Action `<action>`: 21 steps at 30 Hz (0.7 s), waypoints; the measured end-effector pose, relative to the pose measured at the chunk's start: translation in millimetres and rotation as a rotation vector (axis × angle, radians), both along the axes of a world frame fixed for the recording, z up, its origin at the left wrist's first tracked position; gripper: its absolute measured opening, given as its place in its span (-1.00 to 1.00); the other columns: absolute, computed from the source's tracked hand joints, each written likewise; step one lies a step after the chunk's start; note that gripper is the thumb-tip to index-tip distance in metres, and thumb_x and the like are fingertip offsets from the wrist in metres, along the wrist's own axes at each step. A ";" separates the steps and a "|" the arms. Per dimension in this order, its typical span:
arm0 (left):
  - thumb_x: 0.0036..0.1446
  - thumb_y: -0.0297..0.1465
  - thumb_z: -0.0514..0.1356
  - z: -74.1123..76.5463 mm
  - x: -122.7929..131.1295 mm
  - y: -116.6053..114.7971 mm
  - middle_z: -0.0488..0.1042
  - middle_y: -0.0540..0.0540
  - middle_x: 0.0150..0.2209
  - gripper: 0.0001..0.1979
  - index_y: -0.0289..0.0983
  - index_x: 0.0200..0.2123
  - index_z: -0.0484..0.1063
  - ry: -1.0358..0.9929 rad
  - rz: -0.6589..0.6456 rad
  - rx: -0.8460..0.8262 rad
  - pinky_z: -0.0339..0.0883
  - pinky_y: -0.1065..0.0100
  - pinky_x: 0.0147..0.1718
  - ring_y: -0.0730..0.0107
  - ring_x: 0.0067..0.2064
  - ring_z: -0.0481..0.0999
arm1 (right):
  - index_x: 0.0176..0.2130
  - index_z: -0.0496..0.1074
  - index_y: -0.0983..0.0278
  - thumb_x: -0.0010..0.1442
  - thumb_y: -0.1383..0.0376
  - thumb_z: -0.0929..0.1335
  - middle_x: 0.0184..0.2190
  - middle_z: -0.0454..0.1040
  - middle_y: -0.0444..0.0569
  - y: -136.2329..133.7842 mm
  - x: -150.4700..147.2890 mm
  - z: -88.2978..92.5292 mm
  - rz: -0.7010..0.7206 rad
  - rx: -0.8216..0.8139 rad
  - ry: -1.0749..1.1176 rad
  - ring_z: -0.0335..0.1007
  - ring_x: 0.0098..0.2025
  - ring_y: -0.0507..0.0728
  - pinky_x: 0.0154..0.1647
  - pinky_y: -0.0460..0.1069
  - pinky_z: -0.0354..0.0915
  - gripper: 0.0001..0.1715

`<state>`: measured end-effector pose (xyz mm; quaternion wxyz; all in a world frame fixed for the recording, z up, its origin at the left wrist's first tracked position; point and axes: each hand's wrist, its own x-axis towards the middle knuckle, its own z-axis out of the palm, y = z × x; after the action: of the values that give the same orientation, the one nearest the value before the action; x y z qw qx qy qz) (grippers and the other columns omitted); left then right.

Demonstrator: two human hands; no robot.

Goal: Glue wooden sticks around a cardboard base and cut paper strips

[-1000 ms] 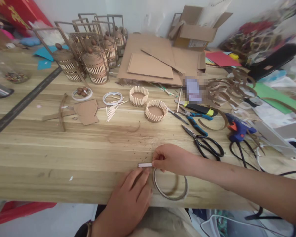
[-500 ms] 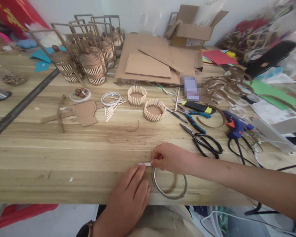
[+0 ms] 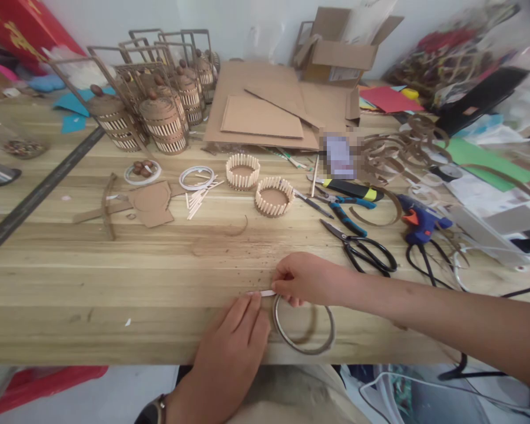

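My left hand (image 3: 234, 347) lies flat near the table's front edge, its fingertips on one end of a narrow whitish strip (image 3: 267, 292). Thumb and fingers of my right hand (image 3: 302, 280) are pinched on the strip's other end. Just below the right hand is a thin ring (image 3: 307, 353), pale on its inner side, reaching up to the strip; whether the two are joined cannot be made out. Farther back stand two round pieces edged with short sticks, one (image 3: 242, 172) behind the other (image 3: 274, 197). White rings (image 3: 196, 178) and loose sticks (image 3: 198, 202) lie to their left.
Scissors (image 3: 368, 253), pliers (image 3: 351, 218), a knife (image 3: 351, 189) and a glue gun (image 3: 424, 221) lie right of centre. Several lidded baskets (image 3: 163, 123) stand at the back left, beside cardboard sheets (image 3: 262, 118). A cable (image 3: 525, 288) runs at the right.
The fingers of my left hand have drawn closer together and lie flatter. My right hand stays pinched on the strip, nearly in place. The view has shifted slightly.
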<state>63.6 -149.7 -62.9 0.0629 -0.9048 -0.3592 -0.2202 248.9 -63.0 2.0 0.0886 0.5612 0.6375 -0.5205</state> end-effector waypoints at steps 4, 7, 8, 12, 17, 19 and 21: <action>0.29 -0.55 -0.06 7.5 1.3 1.3 0.59 -0.24 -0.11 -0.73 -0.36 -0.12 0.42 0.106 -0.027 0.006 0.34 0.20 -0.09 0.17 -0.10 0.55 | -0.63 0.26 0.26 0.15 0.40 0.27 -0.74 0.27 -0.24 -3.5 3.3 1.7 -0.158 -0.161 0.089 0.24 -0.69 -0.04 -0.65 -0.17 0.23 -0.66; 0.25 -0.56 -0.02 14.8 1.4 7.5 0.59 -0.22 -0.14 -0.77 -0.32 -0.16 0.41 0.140 -0.055 -0.057 0.37 0.21 -0.17 0.18 -0.16 0.55 | -0.63 0.28 0.25 0.17 0.37 0.29 -0.81 0.19 -0.27 -5.7 4.1 4.3 -0.190 -0.138 0.069 0.13 -0.75 -0.06 -0.72 -0.18 0.14 -0.65; 0.24 -0.57 0.00 16.6 1.2 11.3 0.60 -0.19 -0.19 -0.78 -0.31 -0.19 0.42 0.132 -0.061 -0.090 0.39 0.22 -0.22 0.20 -0.22 0.55 | -0.63 0.29 0.26 0.17 0.36 0.29 -0.83 0.17 -0.27 -6.4 4.3 4.7 -0.200 -0.130 0.061 0.09 -0.75 -0.06 -0.72 -0.17 0.10 -0.65; 0.26 -0.60 -0.01 22.3 -0.8 33.3 0.56 -0.10 -0.32 -0.76 -0.29 -0.18 0.42 -0.018 -0.011 -0.252 0.41 0.25 -0.29 0.26 -0.31 0.53 | -0.62 0.34 0.26 0.17 0.33 0.30 -0.81 0.11 -0.29 -10.8 5.4 5.1 -0.274 -0.097 0.088 0.01 -0.72 -0.07 -0.69 -0.15 0.00 -0.66; 0.26 -0.48 0.09 35.3 -2.8 57.2 0.55 -0.08 -0.27 -0.83 -0.26 -0.22 0.50 -0.131 -0.030 -0.541 0.39 0.24 -0.17 0.25 -0.18 0.50 | -0.51 0.49 0.29 0.12 0.32 0.33 -0.69 0.26 -0.24 -18.8 8.4 13.0 -0.226 0.061 0.121 0.07 -0.65 -0.06 -0.64 -0.13 0.00 -0.79; 0.24 -0.47 0.09 42.5 -1.7 61.0 0.54 -0.05 -0.34 -0.80 -0.24 -0.26 0.54 -0.143 -0.044 -0.679 0.36 0.27 -0.22 0.26 -0.23 0.49 | -0.43 0.55 0.29 0.11 0.32 0.34 -0.61 0.38 -0.20 -22.3 9.9 18.1 -0.193 0.147 0.115 0.16 -0.59 -0.04 -0.59 -0.13 0.05 -0.81; 0.21 -0.47 0.07 49.6 0.7 62.4 0.52 -0.03 -0.39 -0.77 -0.23 -0.30 0.55 -0.161 -0.027 -0.830 0.31 0.32 -0.28 0.29 -0.28 0.47 | -0.38 0.59 0.28 0.10 0.32 0.33 -0.54 0.47 -0.15 -26.2 11.4 22.5 -0.175 0.202 0.104 0.26 -0.52 -0.01 -0.53 -0.13 0.12 -0.80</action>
<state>64.3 -87.3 -13.3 -0.3380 -0.8378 -0.4095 -0.1273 260.3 -89.2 24.5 -0.0473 0.5930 0.6390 -0.4877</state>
